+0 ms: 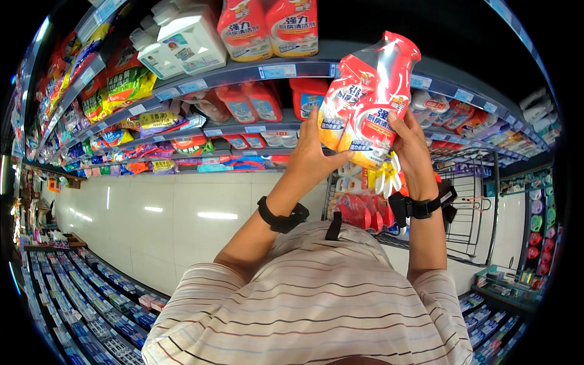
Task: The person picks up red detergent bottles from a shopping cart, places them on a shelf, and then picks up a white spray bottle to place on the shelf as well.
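Between my two hands is a plastic-wrapped twin pack of red and yellow cleaner bottles (365, 109), raised in front of the shelf and tilted to the right. My left hand (315, 155) grips its lower left side, with the thumb under the bottom edge. On the right side, my right hand (408, 137) holds the pack with the thumb on the front label. Yellow and white spray heads (388, 175) show just below the pack. Two similar red bottles (269, 29) stand on the shelf (310, 66) at the upper left of the pack.
A wire shopping cart (470, 219) with red bottles (360, 210) and other goods stands before me on the right. White jugs (182, 43) sit on the same shelf. Bagged detergents (123, 86) fill the left shelves. Racks of boxed goods (91, 292) run behind me along the tiled floor (150, 219).
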### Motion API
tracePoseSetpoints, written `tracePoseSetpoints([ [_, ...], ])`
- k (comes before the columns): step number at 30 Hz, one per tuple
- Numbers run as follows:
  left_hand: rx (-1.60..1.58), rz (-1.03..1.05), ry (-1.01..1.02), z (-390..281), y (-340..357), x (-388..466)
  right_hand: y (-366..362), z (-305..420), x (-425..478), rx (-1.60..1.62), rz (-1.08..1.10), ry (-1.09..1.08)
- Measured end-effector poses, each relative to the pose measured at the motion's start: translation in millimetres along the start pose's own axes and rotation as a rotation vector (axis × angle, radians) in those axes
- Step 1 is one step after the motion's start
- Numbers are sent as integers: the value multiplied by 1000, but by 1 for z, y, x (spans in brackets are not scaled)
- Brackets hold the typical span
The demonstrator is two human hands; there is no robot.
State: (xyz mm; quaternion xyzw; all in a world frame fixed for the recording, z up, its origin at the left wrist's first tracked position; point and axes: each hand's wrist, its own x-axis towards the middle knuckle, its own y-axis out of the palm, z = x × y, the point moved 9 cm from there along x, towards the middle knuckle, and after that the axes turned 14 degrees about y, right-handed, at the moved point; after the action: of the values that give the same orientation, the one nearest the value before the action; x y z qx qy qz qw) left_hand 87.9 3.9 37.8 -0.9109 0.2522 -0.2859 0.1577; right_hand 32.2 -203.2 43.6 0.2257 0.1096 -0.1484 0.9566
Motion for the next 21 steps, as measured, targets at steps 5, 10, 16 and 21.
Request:
tracePoseSetpoints([
  [5,-58,-25,-34,3,-5,-4,2,-2,2,-21,-7,6],
  [10,-21,-17,-6,6,-7,-4,6,-1,2,-13,1,-8],
  [16,-48,37,-33,13,-7,2,3,18,-3,-57,-1,-59],
  [21,-14,71,-35,23,-5,8,-9,53,-1,-88,-57,-111],
])
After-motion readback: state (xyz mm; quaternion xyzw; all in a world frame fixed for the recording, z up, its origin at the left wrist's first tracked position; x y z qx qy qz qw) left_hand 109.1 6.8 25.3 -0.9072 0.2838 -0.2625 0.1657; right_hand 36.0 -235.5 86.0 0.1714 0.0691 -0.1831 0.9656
